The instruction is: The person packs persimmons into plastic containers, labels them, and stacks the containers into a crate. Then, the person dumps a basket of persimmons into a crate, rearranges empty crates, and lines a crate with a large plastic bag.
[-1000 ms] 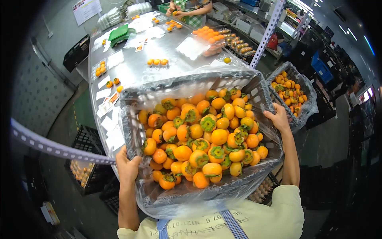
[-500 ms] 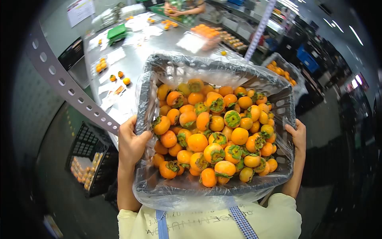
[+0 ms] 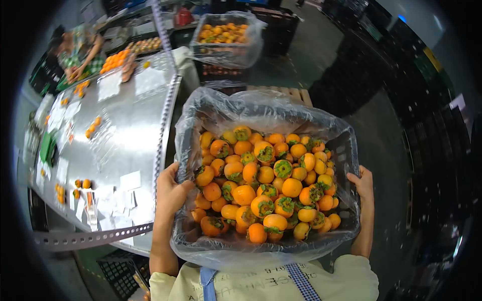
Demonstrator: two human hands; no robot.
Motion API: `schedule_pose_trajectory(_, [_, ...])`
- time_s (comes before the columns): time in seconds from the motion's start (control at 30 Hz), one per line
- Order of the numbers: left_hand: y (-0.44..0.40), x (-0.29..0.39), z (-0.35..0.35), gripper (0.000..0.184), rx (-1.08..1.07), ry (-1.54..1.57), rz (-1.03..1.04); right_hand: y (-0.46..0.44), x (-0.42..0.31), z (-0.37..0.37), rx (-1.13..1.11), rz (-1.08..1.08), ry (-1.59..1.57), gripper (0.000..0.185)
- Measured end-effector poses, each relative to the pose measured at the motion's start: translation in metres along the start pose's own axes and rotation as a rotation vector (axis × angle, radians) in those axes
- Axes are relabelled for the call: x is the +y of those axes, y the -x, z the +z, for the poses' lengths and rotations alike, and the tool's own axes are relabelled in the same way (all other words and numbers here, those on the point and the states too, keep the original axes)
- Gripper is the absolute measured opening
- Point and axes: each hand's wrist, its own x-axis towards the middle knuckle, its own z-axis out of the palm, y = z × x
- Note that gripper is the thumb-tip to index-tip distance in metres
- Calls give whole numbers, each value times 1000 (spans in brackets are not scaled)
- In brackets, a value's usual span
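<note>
A dark plastic crate (image 3: 261, 104), lined with a clear plastic bag (image 3: 231, 255), is held up in front of my chest. It is heaped with orange persimmons (image 3: 244, 195), many with green leafy tops. My left hand (image 3: 171, 193) grips the crate's left side, thumb over the rim. On the opposite side my right hand (image 3: 362, 183) is wrapped round the edge, its fingers mostly hidden behind the wall.
To the left stands a metal table (image 3: 125, 135) with loose persimmons, papers and a green box (image 3: 47, 148). A perforated metal post (image 3: 163, 35) rises by it. Another lined crate of persimmons (image 3: 223, 34) sits ahead on a stack. A person (image 3: 80, 52) works at the far left.
My view has turned right, so the table now lies left and the stacked crate ahead shows fully. The crate stays in both my hands.
</note>
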Motion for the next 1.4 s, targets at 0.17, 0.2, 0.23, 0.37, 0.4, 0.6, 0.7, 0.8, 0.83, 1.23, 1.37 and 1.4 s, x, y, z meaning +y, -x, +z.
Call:
schedule_pose_trajectory(0.17, [-22, -11, 106, 15, -137, -208, 126, 30, 99, -67, 137, 114, -92, 8])
schedule_pose_trajectory(0.2, [-17, 4, 144, 14, -185, -195, 71, 37, 139, -95, 170, 131, -47, 8])
schedule_pose_trajectory(0.23, [-15, 3, 181, 13, -223, -250, 114, 45, 150, -115, 212, 156, -56, 7])
schedule_pose_trajectory(0.37, [7, 3, 341, 17, -391, -340, 83, 78, 254, -220, 348, 293, -45, 8])
schedule_pose_trajectory(0.4, [12, -1, 379, 19, -416, -362, 115, 88, 285, -250, 343, 292, -6, 11])
schedule_pose_trajectory(0.6, [41, -24, 570, 27, -517, -415, 226, 136, 367, -361, 615, 364, 89, 22])
schedule_pose_trajectory(0.7, [39, -19, 648, 27, -657, -406, 212, 157, 372, -390, 734, 467, 142, 34])
schedule_pose_trajectory(0.8, [25, -1, 726, 30, -777, -396, 226, 171, 386, -409, 852, 601, 275, 38])
schedule_pose_trajectory(0.83, [17, 6, 751, 31, -823, -403, 238, 168, 384, -410, 894, 676, 332, 36])
schedule_pose_trajectory(1.23, [-59, 122, 994, 49, -1152, -308, 439, 28, 344, -456, 1670, 1067, 219, 34])
schedule_pose_trajectory(1.37, [-79, 139, 1053, 39, -1056, -317, 491, 30, 427, -527, 1323, 925, 254, 36])
schedule_pose_trajectory(1.4, [-84, 140, 1068, 38, -1027, -313, 464, 26, 468, -542, 1509, 848, 364, 27])
